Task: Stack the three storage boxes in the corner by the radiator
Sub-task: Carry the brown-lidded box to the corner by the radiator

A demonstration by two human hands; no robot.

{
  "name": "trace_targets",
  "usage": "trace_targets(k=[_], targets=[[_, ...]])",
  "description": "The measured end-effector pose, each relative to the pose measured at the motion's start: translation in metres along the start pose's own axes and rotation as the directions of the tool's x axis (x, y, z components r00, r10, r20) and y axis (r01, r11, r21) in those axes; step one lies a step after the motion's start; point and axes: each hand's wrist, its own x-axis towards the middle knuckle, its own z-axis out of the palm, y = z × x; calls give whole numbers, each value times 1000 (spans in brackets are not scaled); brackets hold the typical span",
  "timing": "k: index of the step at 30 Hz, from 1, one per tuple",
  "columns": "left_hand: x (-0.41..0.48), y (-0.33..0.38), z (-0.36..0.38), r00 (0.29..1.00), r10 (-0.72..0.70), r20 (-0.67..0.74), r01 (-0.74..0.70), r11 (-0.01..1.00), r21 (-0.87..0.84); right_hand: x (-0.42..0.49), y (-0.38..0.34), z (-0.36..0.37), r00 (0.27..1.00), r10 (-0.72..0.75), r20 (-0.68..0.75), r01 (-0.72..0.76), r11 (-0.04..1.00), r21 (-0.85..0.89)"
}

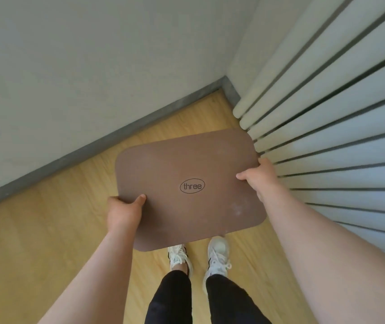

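I look straight down on a brown storage box (187, 164) with rounded corners and the word "three" in an oval on its lid. It is held above the wooden floor, close to the room's corner. My left hand (123, 212) grips its left edge, thumb on the lid. My right hand (260, 177) grips its right edge, thumb on top, right beside the radiator (327, 127). Only the lid shows; the box's sides and whatever lies beneath it are hidden. No other box is in view.
A white wall with a grey skirting board (98, 148) runs along the left and meets the radiator wall at the corner (224, 86). Light wooden floor (34, 242) spreads to the left. My feet in white trainers (217, 256) stand just behind the box.
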Motion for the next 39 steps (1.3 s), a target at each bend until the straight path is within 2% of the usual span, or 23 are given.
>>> trace_targets(k=[3, 7, 14, 20, 31, 39], targets=[[30, 9, 17, 1000, -13, -27, 12, 999, -42, 35, -17, 23, 999, -42, 14, 42, 999, -30], [69, 19, 38, 997, -18, -74, 17, 1000, -17, 82, -40, 53, 996, -81, 39, 84, 993, -86], [148, 30, 88, 993, -73, -96, 61, 990, -130, 176, -83, 113, 976, -189, 104, 208, 953, -222], [216, 41, 120, 989, -75, -129, 53, 985, -166, 248, -107, 154, 960, -216, 179, 259, 928, -268], [308, 64, 171, 998, 18, -66, -30, 981, -189, 339, -122, 211, 960, -230, 163, 266, 930, -254], [315, 67, 193, 999, 36, -34, -41, 986, -160, 360, -129, 208, 952, -258, 166, 297, 913, -281]])
